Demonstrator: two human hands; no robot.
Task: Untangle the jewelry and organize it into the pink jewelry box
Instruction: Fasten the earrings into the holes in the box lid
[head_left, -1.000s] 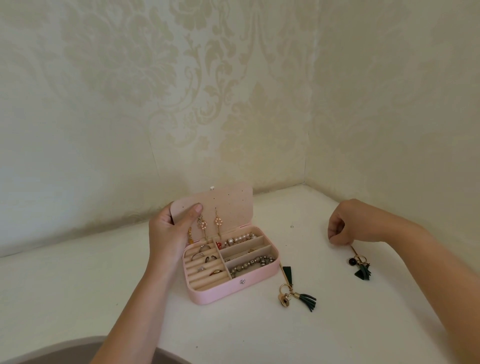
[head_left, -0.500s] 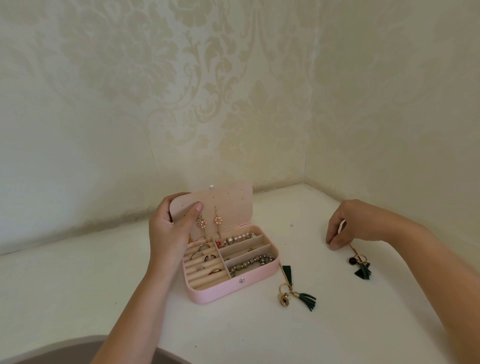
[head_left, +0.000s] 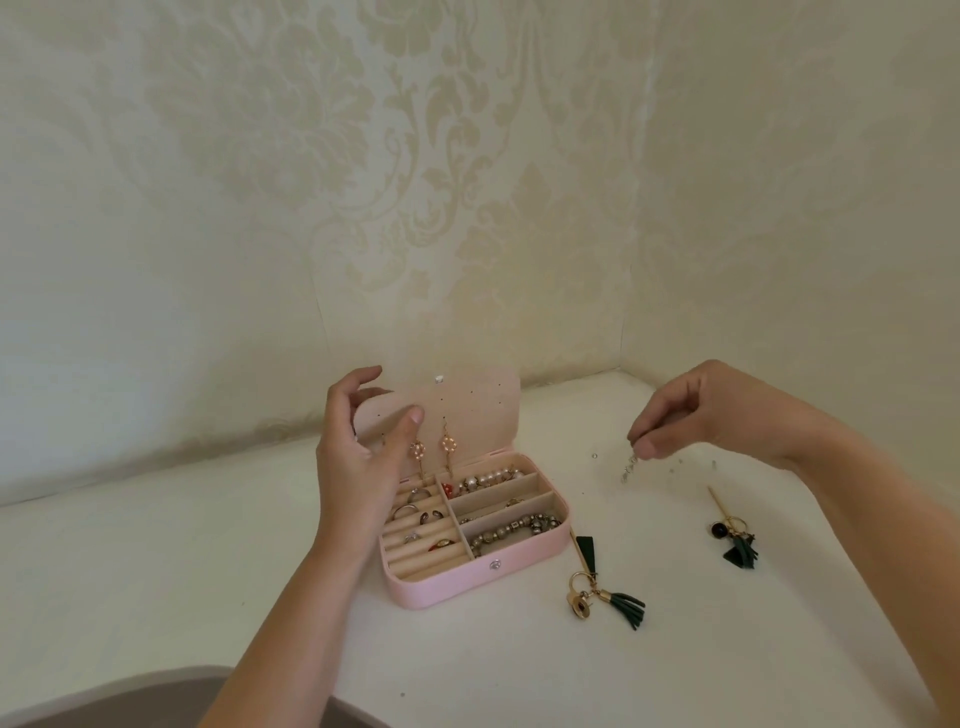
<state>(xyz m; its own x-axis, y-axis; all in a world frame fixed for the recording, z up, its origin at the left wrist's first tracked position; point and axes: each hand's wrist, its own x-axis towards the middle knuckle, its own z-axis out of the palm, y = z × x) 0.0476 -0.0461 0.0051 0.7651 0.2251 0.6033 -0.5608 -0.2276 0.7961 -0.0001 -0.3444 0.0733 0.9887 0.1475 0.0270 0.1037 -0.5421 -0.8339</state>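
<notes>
The pink jewelry box (head_left: 483, 579) lies open on the white table, with rings in its left slots and pearl and bead bracelets in its right compartments. Two pink drop earrings (head_left: 434, 449) hang from its raised lid (head_left: 467, 410). My left hand (head_left: 358, 457) is at the lid's left edge, thumb resting on the inside of the lid, fingers behind it. My right hand (head_left: 706, 410) is lifted above the table to the right of the box and pinches a small silvery earring (head_left: 627, 470) that dangles from thumb and finger.
Two gold earrings with dark green tassels lie on the table: one (head_left: 597, 587) just right of the box, another (head_left: 732, 535) further right. Tiny silvery bits (head_left: 594, 456) lie near the back. Patterned walls meet in a corner behind. The table's front edge curves at bottom left.
My right hand has risen from the table by the far tassel earring and moved left, now holding a small silvery earring. My left hand stays at the lid, its fingers looser.
</notes>
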